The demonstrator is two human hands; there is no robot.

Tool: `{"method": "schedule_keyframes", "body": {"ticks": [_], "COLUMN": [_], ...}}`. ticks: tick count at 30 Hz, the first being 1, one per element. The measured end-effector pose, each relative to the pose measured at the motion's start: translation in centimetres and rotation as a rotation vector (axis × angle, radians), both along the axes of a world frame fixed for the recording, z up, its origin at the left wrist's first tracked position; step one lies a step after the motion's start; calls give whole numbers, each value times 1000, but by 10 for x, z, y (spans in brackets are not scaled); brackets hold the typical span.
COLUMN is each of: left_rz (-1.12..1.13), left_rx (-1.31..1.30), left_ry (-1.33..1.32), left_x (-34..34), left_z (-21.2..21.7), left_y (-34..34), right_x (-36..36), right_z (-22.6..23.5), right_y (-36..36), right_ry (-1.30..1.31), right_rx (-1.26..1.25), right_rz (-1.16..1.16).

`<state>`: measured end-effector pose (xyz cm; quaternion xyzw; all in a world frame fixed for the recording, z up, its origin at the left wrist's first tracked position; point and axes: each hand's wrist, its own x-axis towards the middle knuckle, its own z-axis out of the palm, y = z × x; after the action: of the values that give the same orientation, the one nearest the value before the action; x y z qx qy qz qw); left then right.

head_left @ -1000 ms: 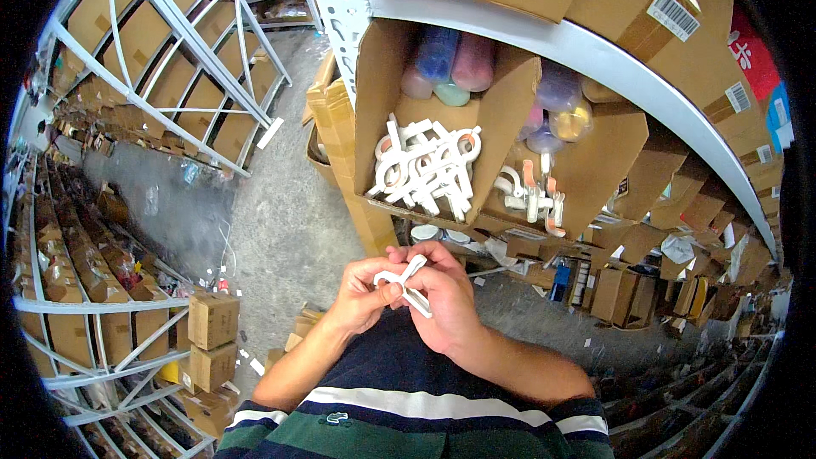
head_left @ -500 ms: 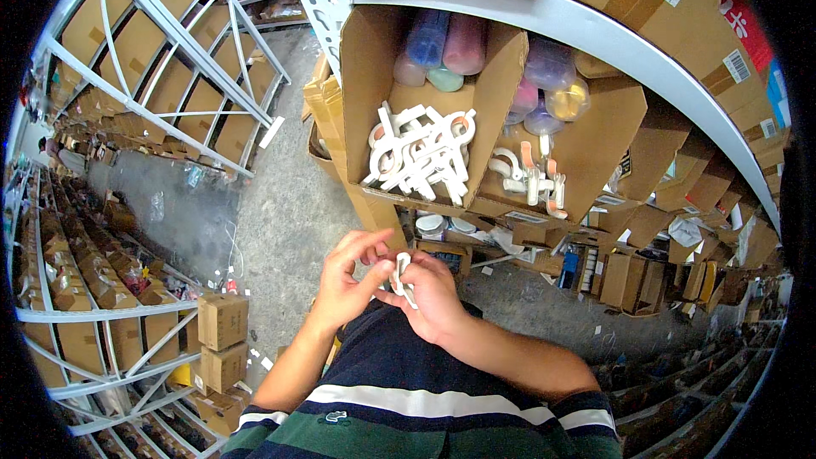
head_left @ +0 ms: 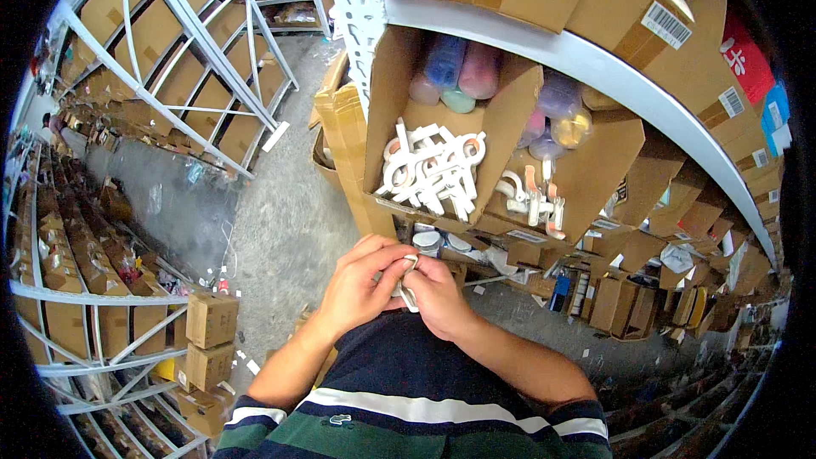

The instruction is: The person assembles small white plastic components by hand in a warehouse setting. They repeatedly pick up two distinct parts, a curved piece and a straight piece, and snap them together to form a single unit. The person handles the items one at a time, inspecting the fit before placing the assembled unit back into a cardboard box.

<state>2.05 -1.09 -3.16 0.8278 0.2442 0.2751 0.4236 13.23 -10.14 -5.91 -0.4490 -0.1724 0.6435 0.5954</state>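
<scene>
White plastic piece [head_left: 406, 282], small, pinched between both hands at chest height. Left hand [head_left: 364, 282] fingers curled shut on it; right hand [head_left: 442, 293] fingers closed on its lower end. Just above: open cardboard box [head_left: 387, 110] of white plastic hooks [head_left: 433, 172] on the shelf [head_left: 595, 59]. Concrete floor [head_left: 280, 221] beneath.

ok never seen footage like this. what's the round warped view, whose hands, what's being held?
It is a fisheye camera worn on a person's head, looking down, so straight edges bend near the rim. No machine: the left hand and right hand are the wearer's own, meeting in front of a striped shirt. Together they pinch a small white plastic piece. Ahead, on a metal shelf, an open cardboard box holds many similar white plastic pieces. Below is a grey concrete floor.
</scene>
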Motion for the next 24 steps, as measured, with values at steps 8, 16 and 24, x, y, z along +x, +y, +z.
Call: {"method": "schedule_keyframes", "body": {"ticks": [8, 16, 24], "left_rz": [14, 6, 18], "left_rx": [-96, -486, -851], "left_ry": [-116, -119, -161], "left_x": [9, 1, -3], "left_z": [-20, -50, -46], "left_y": [3, 6, 5], "right_x": [-9, -9, -6], "right_z": [-20, -9, -5], "right_y": [6, 7, 8], "right_ry": [-98, 128, 201], "right_rx": [45, -73, -85], "right_rz": [-88, -22, 48]}}
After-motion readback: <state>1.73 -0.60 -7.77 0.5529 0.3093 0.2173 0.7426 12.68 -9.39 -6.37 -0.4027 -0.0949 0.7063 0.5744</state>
